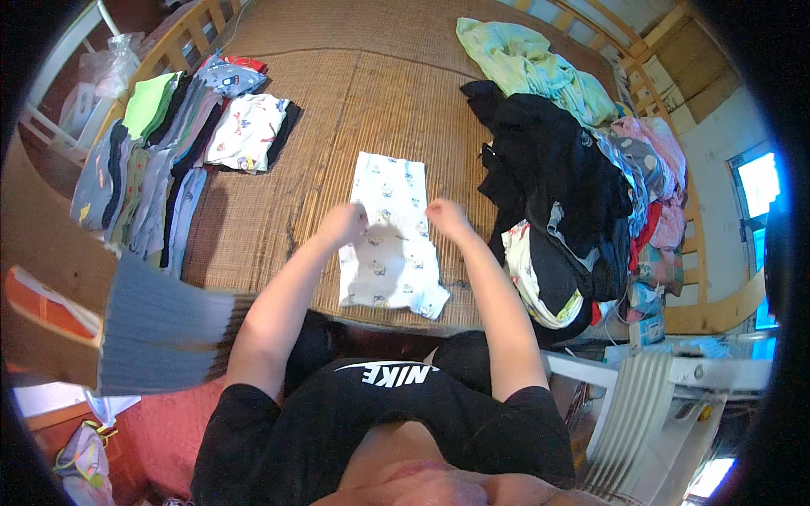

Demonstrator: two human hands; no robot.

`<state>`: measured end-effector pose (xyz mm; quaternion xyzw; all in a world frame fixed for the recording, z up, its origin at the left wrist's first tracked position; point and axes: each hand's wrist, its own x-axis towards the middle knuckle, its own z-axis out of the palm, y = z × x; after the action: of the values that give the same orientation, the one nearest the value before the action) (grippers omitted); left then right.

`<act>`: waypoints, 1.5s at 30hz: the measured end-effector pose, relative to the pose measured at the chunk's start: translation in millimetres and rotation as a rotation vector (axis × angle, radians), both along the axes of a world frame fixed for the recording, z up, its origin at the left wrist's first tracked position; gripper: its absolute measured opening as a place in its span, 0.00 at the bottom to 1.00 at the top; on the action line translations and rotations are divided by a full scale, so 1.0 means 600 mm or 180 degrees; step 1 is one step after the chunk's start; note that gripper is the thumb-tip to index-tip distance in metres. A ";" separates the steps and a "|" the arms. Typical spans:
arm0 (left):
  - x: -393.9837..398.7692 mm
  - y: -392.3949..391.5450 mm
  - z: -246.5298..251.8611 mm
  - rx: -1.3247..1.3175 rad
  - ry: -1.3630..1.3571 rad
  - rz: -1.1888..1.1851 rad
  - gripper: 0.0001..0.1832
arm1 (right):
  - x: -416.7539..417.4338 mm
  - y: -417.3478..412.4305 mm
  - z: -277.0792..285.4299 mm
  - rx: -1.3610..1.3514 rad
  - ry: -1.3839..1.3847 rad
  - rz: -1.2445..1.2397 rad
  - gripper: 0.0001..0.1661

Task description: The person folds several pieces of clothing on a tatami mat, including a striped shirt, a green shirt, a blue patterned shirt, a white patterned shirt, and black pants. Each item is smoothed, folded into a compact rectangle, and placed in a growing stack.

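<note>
Before me a white printed garment (389, 253) lies flat in a long folded strip, with a small flap sticking out at its near right corner. My left hand (345, 222), slightly blurred, is at the strip's left edge with its fingers curled. At the opposite edge is my right hand (449, 218), fingers drawn together and their tips close to the cloth. Whether either hand pinches the fabric cannot be made out. A shadow falls over the middle of the garment.
Rows of folded clothes (152, 158) line the left side, beside a folded white printed garment (247, 129). A heap of black clothes (550, 177) lies right, below a crumpled green cloth (538, 69). All rest on a woven mat (304, 114) between wooden rails (696, 246).
</note>
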<state>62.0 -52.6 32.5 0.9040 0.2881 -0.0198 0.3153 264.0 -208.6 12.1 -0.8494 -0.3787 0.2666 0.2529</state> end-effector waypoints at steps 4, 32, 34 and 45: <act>0.096 0.082 -0.057 0.0131 -0.0737 0.0988 0.14 | 0.074 0.081 -0.076 0.0240 -0.0487 -0.0740 0.19; 0.126 0.121 -0.066 -0.0874 -0.2150 0.1232 0.05 | 0.012 0.094 -0.070 0.1936 -0.0802 -0.0360 0.09; 0.141 0.138 -0.078 -0.0609 -0.2061 0.1211 0.05 | 0.042 0.133 -0.060 0.1350 -0.0600 -0.0860 0.08; 0.167 0.177 -0.115 -0.0168 -0.1769 0.1119 0.07 | 0.059 0.176 -0.068 0.0210 -0.1299 -0.1054 0.13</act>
<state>162.2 53.4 -36.3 0.8027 0.3421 0.2749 0.4038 299.3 -103.2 -28.6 -0.9273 -0.2863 0.0323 0.2390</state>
